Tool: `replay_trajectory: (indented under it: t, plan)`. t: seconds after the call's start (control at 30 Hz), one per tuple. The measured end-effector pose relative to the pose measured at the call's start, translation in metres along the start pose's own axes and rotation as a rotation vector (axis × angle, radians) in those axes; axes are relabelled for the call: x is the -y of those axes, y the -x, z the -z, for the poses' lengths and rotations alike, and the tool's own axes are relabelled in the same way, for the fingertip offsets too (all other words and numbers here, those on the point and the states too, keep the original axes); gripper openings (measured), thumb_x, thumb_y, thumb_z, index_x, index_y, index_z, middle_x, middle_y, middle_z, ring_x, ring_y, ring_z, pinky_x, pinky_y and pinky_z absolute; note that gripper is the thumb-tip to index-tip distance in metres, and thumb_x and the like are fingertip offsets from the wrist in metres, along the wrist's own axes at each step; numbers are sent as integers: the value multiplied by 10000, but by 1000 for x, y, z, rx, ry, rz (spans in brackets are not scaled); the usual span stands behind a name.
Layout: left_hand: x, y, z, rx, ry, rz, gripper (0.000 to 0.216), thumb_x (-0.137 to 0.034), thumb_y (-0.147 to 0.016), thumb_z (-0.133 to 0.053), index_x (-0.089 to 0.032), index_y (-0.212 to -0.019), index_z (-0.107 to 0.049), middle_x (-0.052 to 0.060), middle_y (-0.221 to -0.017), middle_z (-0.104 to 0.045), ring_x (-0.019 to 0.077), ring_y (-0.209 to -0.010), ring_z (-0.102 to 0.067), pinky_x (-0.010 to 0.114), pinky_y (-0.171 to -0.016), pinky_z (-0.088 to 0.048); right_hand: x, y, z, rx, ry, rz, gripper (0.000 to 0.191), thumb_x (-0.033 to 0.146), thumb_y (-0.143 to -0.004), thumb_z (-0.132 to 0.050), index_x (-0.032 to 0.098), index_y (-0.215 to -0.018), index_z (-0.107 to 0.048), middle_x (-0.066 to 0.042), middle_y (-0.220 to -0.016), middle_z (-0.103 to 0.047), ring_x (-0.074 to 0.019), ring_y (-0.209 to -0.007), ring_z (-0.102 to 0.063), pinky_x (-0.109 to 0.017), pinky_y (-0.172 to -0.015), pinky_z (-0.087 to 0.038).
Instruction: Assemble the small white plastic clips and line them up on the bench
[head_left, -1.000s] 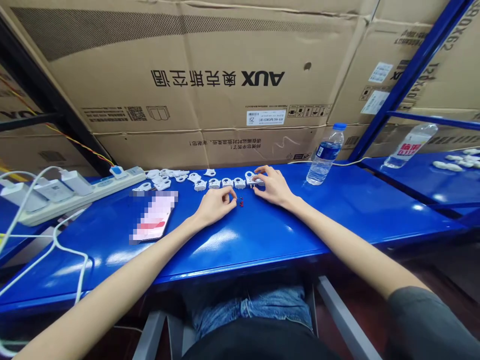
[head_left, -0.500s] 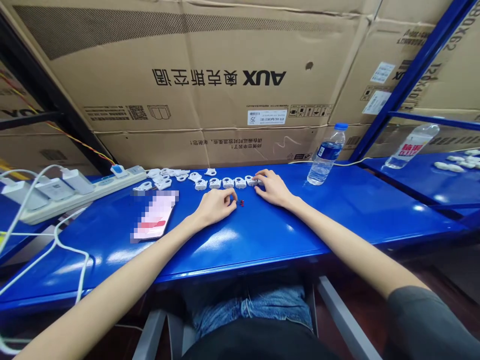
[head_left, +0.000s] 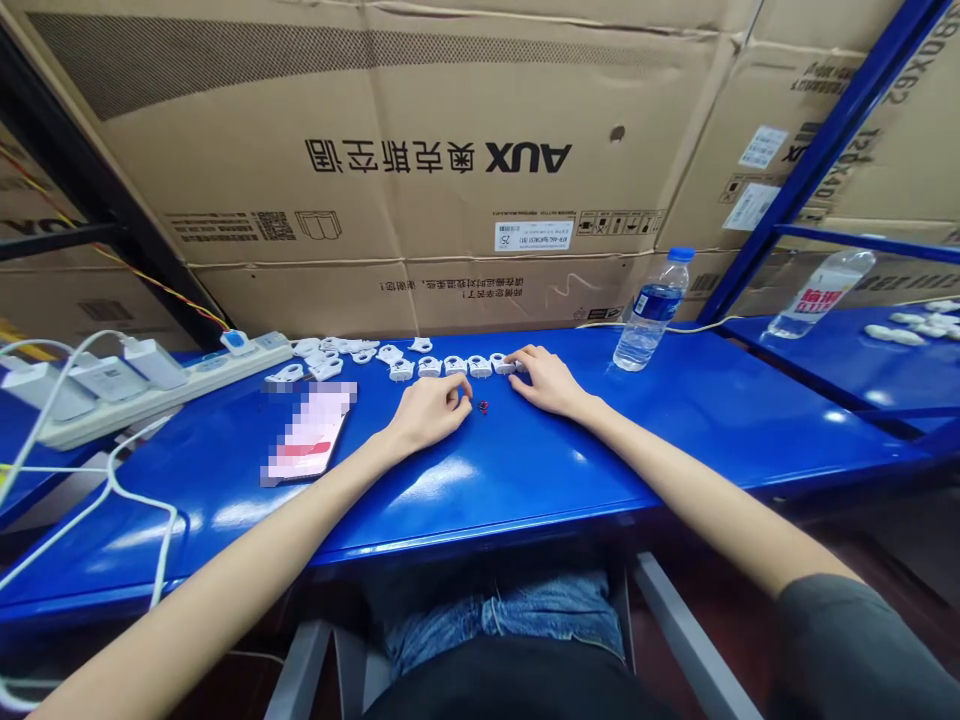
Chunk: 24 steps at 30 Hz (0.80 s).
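Both my hands rest on a blue metal table (head_left: 525, 470). My left hand (head_left: 429, 410) lies with fingers curled in a loose pinch, its fingertips next to a tiny red and dark part (head_left: 483, 406). What the pinch holds is too small to see. My right hand (head_left: 546, 378) has its fingers bent down onto the right end of a row of small white plastic parts (head_left: 450, 365). More white parts (head_left: 330, 358) lie scattered to the left of the row.
A phone (head_left: 309, 435) lies left of my left hand. A white power strip (head_left: 142, 385) with chargers and cables sits far left. A water bottle (head_left: 649, 308) stands to the right, another bottle (head_left: 823, 291) lies on the neighbouring table. Cardboard boxes (head_left: 420, 160) wall off the back.
My right hand has pressed the white part it was fingering down into the row. My left hand has barely moved.
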<state>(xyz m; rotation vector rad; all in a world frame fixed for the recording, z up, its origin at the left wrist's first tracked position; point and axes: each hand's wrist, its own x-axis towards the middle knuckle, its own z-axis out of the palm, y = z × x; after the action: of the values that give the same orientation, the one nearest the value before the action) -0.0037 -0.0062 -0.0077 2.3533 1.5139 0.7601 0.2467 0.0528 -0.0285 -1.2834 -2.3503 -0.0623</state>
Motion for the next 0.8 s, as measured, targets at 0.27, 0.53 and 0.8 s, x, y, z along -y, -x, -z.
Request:
replay_trajectory:
  t: [0.27, 0.53, 0.8]
  plan:
    - [-1, 0, 1, -69, -9, 65, 139, -215, -849, -553, -231, -901, -681, -18, -630, -614, 185, -621, -581, 296, -615, -347, 1, 1, 3, -13, -22, 18, 304, 282, -942, -655, 204, -1234, -693, -119, -1272, -710, -315, -1158, -636, -438, -927, -527]
    - [1, -1, -1, -93, -70, 150, 148, -233, -890, -554, -230, -947, -691, -6, -671, -663, 200, -641, -609, 299, -612, -331, 14, -5, -3, -54, -53, 160, 328, 349, -990, -623, 205, -1282, -659, -123, -1338, -679, -304, -1223, -603, -472, -1045, -477]
    - [7, -1, -4, -108, -115, 174, 143, -250, -908, -564, -242, -979, -688, -3, -675, -671, 209, -665, -628, 287, -609, -324, 15, -19, -13, -55, 34, 229, 330, 418, -1016, -606, 184, -1229, -699, -148, -1360, -666, -320, -1236, -574, -503, -1076, -431]
